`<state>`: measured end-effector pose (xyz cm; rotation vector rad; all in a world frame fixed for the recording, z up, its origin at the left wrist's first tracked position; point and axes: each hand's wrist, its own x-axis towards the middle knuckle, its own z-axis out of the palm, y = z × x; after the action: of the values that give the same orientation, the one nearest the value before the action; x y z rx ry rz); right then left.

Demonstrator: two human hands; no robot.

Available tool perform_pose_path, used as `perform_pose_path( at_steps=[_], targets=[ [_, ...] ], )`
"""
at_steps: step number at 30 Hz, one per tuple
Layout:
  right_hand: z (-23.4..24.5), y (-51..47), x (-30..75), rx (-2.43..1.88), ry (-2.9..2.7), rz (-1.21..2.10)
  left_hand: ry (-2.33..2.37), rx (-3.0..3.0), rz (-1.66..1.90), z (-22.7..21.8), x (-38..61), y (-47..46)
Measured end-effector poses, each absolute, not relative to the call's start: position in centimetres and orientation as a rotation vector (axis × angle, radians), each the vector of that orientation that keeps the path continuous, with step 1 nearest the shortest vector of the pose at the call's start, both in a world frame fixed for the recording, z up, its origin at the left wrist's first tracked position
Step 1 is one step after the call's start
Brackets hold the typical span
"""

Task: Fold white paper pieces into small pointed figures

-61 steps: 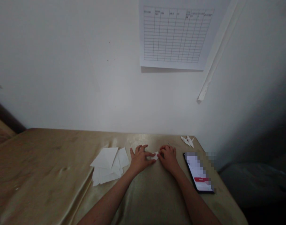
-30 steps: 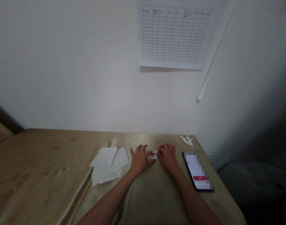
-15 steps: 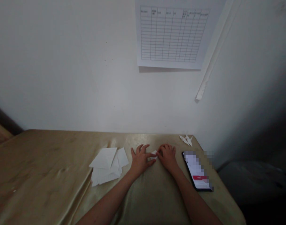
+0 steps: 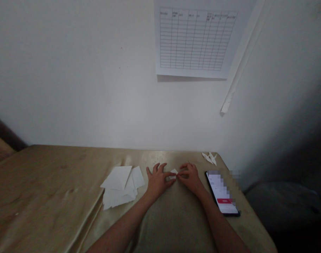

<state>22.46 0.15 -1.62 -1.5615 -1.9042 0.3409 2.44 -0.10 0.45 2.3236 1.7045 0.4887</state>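
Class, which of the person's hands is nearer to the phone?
Right. The right hand is beside the phone, apart from it; the left hand is farther off, with the right hand between.

Bare left forearm (image 4: 123, 223) and right forearm (image 4: 215, 221) converge from lower edge. Left hand (image 4: 159, 181) palm-down, outer fingers splayed, index and thumb pointing inward. Right hand (image 4: 190, 178) more curled, thumb and index tips together.
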Motion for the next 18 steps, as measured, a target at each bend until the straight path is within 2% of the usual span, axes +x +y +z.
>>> perform_pose_path(
  at_steps=[4, 18],
  targets=[
    [-1.92, 0.13, 22.48, -1.606, -1.883, 0.385, 1.707, 2.319, 0.492, 0.39, 2.49, -0.07],
    [-1.63, 0.23, 22.71, -1.735, -1.804, 0.223, 1.692, 2.306, 0.493, -0.01, 2.37, 0.19]
  ],
)
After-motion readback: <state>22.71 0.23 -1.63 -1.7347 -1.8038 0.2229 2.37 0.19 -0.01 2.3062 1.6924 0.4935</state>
